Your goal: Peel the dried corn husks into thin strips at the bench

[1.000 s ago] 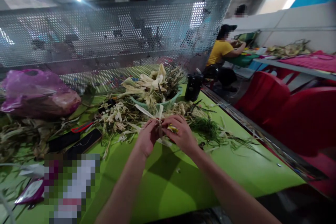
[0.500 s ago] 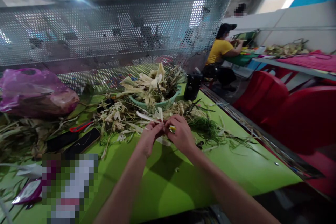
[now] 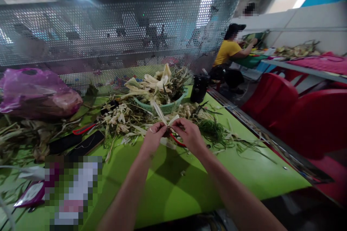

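Observation:
Both hands meet over the green table (image 3: 173,202), fingertips close together. In a closed pinch, my left hand (image 3: 153,138) grips a pale dried corn husk strip (image 3: 159,112), whose long end points up and away. My right hand (image 3: 188,133) pinches the same strip from the other side, and a short end sticks up between the hands. A red curved handle (image 3: 177,140) shows just below the right fingers; the rest of that tool is hidden. Beyond the hands, a light green basket (image 3: 173,107) is heaped with dry husks (image 3: 154,85).
A purple plastic bag (image 3: 40,94), a dark phone-like slab (image 3: 86,146) and a red-edged tool (image 3: 84,129) lie left. Dried flowers (image 3: 121,115) and green strands (image 3: 211,130) surround the basket. A black container (image 3: 200,88) stands behind. A person in yellow (image 3: 227,52) sits beyond red chairs (image 3: 271,95).
The husk strip has been turned, its long end now pointing more steeply upward. My hands have spread slightly apart at the wrists. The red curved handle has come into sight beneath the right fingers.

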